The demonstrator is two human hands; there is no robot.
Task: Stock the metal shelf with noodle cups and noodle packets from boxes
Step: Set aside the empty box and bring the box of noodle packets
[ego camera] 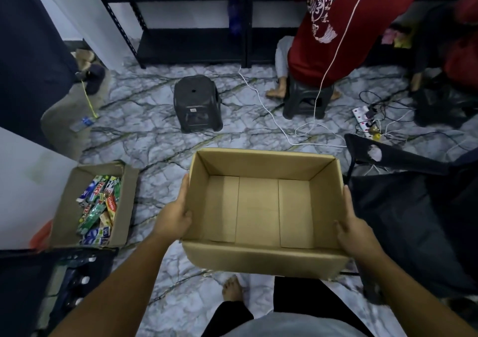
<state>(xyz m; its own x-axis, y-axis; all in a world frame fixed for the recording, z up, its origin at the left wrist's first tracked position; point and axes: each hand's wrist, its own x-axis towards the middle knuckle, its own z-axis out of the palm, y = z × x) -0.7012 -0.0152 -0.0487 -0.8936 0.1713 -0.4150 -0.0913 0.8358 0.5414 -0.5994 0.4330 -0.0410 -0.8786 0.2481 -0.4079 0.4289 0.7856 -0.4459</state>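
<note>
Cardboard box [261, 207], both hands gripping side edges, above marble floor [155, 135]

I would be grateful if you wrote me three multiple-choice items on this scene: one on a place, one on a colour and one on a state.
1. Where does the box of toothpaste cartons sit?
A. On a table.
B. On the floor, left of the held box.
C. In the person's lap.

2. What colour is the unoccupied stool in mid-floor?
A. Red.
B. White.
C. Black.

3. What state is the held box in?
A. Empty.
B. Full of noodle cups.
C. Taped shut.

Answers:
1. B, as it stands on the marbled floor beyond the left hand.
2. C, as its plastic is plainly black.
3. A, as its bare bottom shows while the left hand and right hand grip its sides.
</note>
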